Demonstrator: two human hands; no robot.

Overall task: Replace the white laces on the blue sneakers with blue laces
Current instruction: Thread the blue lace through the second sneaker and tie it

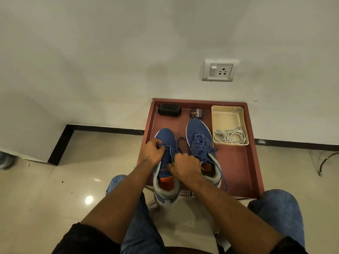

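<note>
Two blue sneakers stand side by side on a reddish-brown tray (238, 162). The left sneaker (166, 136) carries a blue lace (172, 150) over its tongue. My left hand (152, 153) pinches that lace near the shoe's front eyelets. My right hand (185, 166) grips the lace lower down, over the tongue. The right sneaker (197, 131) is laced in blue, with loose ends trailing off its right side. The white laces (229, 137) lie coiled in a cream plastic tray (214, 114).
At the back of the reddish tray sit a black brush (169, 110) and a round tin of polish (197, 113). A wall with a switch socket (219, 70) rises behind. My knees in jeans flank the tray's near edge. Glossy tiled floor spreads to the left.
</note>
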